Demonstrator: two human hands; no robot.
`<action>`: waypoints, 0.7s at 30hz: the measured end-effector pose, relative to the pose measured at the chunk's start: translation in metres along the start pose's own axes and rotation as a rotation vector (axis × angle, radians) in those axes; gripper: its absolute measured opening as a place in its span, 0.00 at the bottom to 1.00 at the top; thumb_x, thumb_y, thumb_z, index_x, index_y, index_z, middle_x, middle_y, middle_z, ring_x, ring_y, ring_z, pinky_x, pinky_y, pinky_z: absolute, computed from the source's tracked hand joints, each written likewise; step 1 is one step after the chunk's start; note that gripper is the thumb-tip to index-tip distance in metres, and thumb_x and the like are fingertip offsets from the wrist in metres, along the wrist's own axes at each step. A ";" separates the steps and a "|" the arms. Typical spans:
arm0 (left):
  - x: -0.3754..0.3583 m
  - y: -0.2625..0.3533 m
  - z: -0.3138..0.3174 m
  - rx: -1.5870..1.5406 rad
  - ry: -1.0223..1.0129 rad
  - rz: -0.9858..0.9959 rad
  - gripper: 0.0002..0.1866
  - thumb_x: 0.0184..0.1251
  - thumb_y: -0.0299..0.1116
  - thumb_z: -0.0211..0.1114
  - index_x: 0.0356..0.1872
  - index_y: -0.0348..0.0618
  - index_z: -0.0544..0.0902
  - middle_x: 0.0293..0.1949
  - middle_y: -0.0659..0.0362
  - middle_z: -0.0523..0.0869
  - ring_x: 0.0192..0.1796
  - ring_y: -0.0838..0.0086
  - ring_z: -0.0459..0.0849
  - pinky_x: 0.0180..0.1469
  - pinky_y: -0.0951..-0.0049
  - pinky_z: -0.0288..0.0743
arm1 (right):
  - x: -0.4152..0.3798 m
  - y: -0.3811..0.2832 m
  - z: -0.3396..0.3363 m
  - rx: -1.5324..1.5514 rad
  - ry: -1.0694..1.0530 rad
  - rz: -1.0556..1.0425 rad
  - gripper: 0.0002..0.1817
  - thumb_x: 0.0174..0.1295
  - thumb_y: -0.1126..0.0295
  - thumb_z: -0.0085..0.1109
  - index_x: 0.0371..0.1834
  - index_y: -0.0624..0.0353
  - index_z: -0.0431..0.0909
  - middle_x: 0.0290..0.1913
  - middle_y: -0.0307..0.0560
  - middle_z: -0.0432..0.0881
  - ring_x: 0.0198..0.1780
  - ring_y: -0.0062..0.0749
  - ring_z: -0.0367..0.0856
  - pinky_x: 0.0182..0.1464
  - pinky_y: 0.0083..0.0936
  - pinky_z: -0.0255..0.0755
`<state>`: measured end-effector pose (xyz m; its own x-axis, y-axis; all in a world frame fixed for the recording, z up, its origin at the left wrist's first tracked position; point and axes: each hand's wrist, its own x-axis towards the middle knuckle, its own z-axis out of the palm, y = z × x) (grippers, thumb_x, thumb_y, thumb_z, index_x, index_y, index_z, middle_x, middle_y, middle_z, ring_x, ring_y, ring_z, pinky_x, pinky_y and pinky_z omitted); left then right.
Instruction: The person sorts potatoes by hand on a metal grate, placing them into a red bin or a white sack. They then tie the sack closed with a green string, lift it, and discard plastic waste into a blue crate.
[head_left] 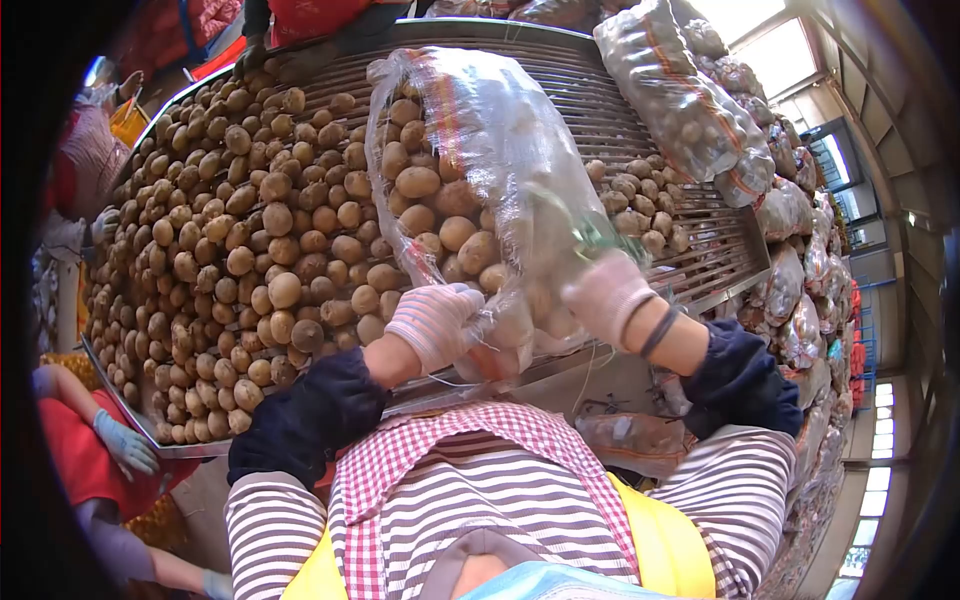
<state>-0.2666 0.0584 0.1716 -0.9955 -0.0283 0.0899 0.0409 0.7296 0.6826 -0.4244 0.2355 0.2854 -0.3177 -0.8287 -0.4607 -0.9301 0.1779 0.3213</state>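
Note:
A clear plastic bag of potatoes (497, 120) lies on the slatted metal table before me, its near end towards my body. My left hand (437, 323), in a striped knit glove, is closed on the gathered plastic at this end. My right hand (610, 298), in a pinkish knit glove, is at the bag's near right side and slightly blurred. Thin green strings (592, 238) run out from its closed fingers, smeared by motion. A pale thread hangs below the left hand. Some of the plastic between the hands is creased and hard to make out.
Loose potatoes (240, 260) spread over the table's left side; a smaller group (640, 205) sits right of the bag. A filled bag (665, 90) lies at the far right edge. More filled bags (800, 270) are stacked beyond. Co-workers' gloved hands (125, 443) show at left.

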 end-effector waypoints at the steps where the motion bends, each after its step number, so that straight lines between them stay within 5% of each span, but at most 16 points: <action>1: 0.001 0.000 0.003 0.006 0.013 0.008 0.16 0.65 0.46 0.69 0.36 0.42 0.83 0.36 0.48 0.85 0.42 0.48 0.85 0.44 0.51 0.78 | -0.012 0.004 0.001 -0.016 -0.217 -0.009 0.06 0.60 0.63 0.59 0.34 0.51 0.79 0.30 0.48 0.87 0.35 0.43 0.89 0.34 0.43 0.76; 3: 0.005 0.002 0.008 0.027 0.039 0.029 0.16 0.65 0.46 0.69 0.36 0.42 0.83 0.36 0.49 0.86 0.42 0.48 0.85 0.44 0.52 0.78 | -0.015 0.003 -0.004 -0.073 -0.174 0.075 0.06 0.62 0.63 0.59 0.36 0.52 0.80 0.31 0.46 0.86 0.35 0.43 0.88 0.35 0.42 0.77; 5: 0.018 0.004 0.004 -0.050 -0.007 -0.007 0.16 0.66 0.46 0.69 0.36 0.42 0.84 0.36 0.49 0.85 0.41 0.49 0.85 0.45 0.52 0.78 | -0.007 -0.009 -0.011 0.127 0.463 0.045 0.06 0.60 0.64 0.61 0.37 0.51 0.78 0.31 0.44 0.85 0.34 0.44 0.86 0.35 0.41 0.77; 6: 0.021 0.005 0.003 -0.125 -0.042 -0.061 0.16 0.66 0.46 0.69 0.36 0.42 0.85 0.36 0.49 0.85 0.41 0.49 0.85 0.45 0.53 0.78 | 0.005 -0.015 -0.003 0.059 0.516 0.025 0.07 0.59 0.67 0.62 0.39 0.50 0.77 0.31 0.43 0.85 0.32 0.45 0.85 0.36 0.42 0.78; 11: 0.004 0.015 0.008 -0.009 0.073 0.073 0.13 0.66 0.43 0.70 0.35 0.43 0.86 0.33 0.49 0.85 0.40 0.50 0.85 0.44 0.55 0.78 | 0.002 -0.019 0.008 0.060 0.223 0.102 0.04 0.60 0.68 0.59 0.38 0.51 0.78 0.31 0.44 0.85 0.35 0.44 0.87 0.39 0.43 0.78; 13: -0.008 0.016 0.005 -0.046 0.007 0.129 0.12 0.64 0.41 0.71 0.34 0.43 0.86 0.32 0.49 0.85 0.39 0.51 0.85 0.43 0.55 0.78 | -0.013 -0.016 0.012 0.026 -0.206 0.004 0.02 0.62 0.67 0.58 0.36 0.50 0.78 0.29 0.43 0.84 0.36 0.42 0.88 0.40 0.42 0.78; 15: 0.000 0.013 0.007 -0.069 0.046 0.147 0.10 0.63 0.39 0.71 0.33 0.43 0.86 0.32 0.49 0.85 0.38 0.51 0.85 0.43 0.55 0.78 | -0.019 -0.015 0.008 0.023 -0.042 0.025 0.02 0.60 0.67 0.58 0.33 0.49 0.78 0.26 0.40 0.83 0.34 0.40 0.87 0.41 0.40 0.77; 17: 0.005 0.019 0.013 -0.053 0.022 0.123 0.09 0.63 0.38 0.71 0.33 0.43 0.86 0.32 0.50 0.86 0.37 0.51 0.85 0.42 0.56 0.78 | -0.008 -0.013 0.001 0.066 0.616 0.023 0.03 0.59 0.66 0.58 0.34 0.48 0.79 0.26 0.38 0.82 0.33 0.38 0.86 0.42 0.41 0.76; 21: 0.002 0.016 0.013 -0.050 0.084 0.161 0.09 0.63 0.38 0.71 0.33 0.43 0.86 0.31 0.51 0.85 0.36 0.51 0.85 0.40 0.57 0.78 | 0.018 -0.029 0.012 -0.043 0.615 -0.081 0.04 0.58 0.66 0.59 0.34 0.48 0.80 0.27 0.40 0.83 0.33 0.37 0.85 0.45 0.43 0.73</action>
<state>-0.2691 0.0791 0.1735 -0.9653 0.0280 0.2597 0.2057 0.6941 0.6898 -0.4058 0.2220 0.2578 -0.0702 -0.9949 0.0719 -0.9344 0.0909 0.3443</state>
